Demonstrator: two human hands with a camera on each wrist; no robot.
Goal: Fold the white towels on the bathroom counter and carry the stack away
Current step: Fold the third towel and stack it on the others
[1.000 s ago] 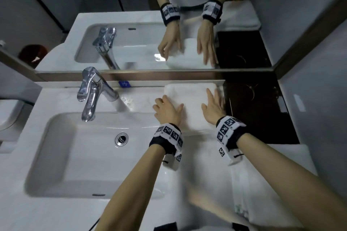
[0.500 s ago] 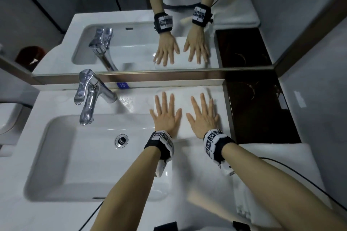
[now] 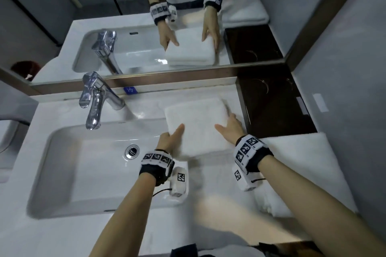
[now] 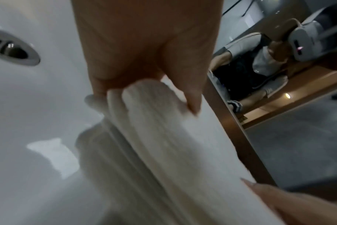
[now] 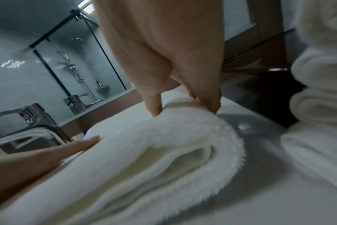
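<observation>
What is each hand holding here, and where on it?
Both hold the folded white towel: the left hand grips its left edge, thumb on top; the right hand grips its right edge the same way.

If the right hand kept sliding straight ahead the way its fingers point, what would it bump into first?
Probably the mirror's brown frame at the back of the counter. The right hand runs along the folded towel's right edge toward it; depth is hard to judge.
</observation>
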